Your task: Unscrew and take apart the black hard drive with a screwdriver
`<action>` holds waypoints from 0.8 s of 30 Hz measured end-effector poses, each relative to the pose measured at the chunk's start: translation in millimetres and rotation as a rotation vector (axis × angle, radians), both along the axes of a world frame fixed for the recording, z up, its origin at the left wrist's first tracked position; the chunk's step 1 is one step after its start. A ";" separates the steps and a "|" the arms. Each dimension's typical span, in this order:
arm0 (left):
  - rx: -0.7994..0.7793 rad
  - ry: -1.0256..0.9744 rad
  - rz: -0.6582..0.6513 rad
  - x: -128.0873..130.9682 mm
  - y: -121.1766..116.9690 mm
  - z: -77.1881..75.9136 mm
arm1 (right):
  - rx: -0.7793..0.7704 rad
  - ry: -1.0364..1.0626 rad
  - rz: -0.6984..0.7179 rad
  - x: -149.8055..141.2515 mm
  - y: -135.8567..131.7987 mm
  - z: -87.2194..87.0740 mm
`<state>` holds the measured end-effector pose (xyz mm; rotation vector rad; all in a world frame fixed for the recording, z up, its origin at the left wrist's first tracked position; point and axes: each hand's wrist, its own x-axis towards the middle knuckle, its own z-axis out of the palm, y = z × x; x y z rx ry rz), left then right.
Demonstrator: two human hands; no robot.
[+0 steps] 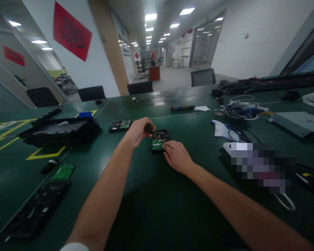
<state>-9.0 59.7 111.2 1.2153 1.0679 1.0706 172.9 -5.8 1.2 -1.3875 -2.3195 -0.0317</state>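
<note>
A hard drive (162, 134) lies on the green table in front of me, its underside with a green circuit board facing up. My left hand (140, 132) is closed around a short dark handle-like piece (149, 128) above the drive's left edge; its exact kind and lower end are unclear. On the near right corner of the drive, my right hand (178, 157) presses with bent fingers and steadies it. A second hard drive (120, 126), also board side up, sits just beyond my left wrist.
At left are a black tray (60, 130), a loose green circuit board (63, 172) and a black perforated plate (38, 209). To the right lie a white-blue glove (221, 129), a tangled cable pile (242, 111) and a grey box (299, 122). A dark cylindrical tool (182, 108) lies farther back.
</note>
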 end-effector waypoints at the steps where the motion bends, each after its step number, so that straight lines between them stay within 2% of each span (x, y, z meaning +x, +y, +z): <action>1: 0.043 0.024 0.011 -0.3 0.6 -0.7 | -0.004 -0.001 0.000 0.0 -0.1 0.3; 3: 0.075 0.042 0.005 -0.8 0.8 -1.2 | -0.005 -0.005 -0.004 -0.1 0.0 0.3; 6: -0.030 -0.023 -0.050 -0.4 -0.2 -0.1 | 0.004 -0.002 -0.006 -0.1 0.1 -0.4; 9: -0.089 -0.074 -0.049 0.8 -0.1 0.1 | 0.003 0.003 -0.002 0.0 -0.2 -0.3; 15: 0.133 0.081 0.044 -0.7 0.6 -1.5 | -0.009 -0.001 -0.009 0.2 -0.7 0.3; 17: 0.098 0.063 0.004 -0.9 -0.6 0.0 | -0.008 -0.008 -0.006 0.1 -0.4 -0.2; 21: -0.074 -0.034 -0.059 0.8 -1.7 3.1 | -0.002 -0.016 -0.007 -0.2 0.2 -0.5; 24: -0.046 -0.028 -0.021 1.6 0.3 1.5 | -0.005 -0.019 -0.006 -0.4 0.0 0.5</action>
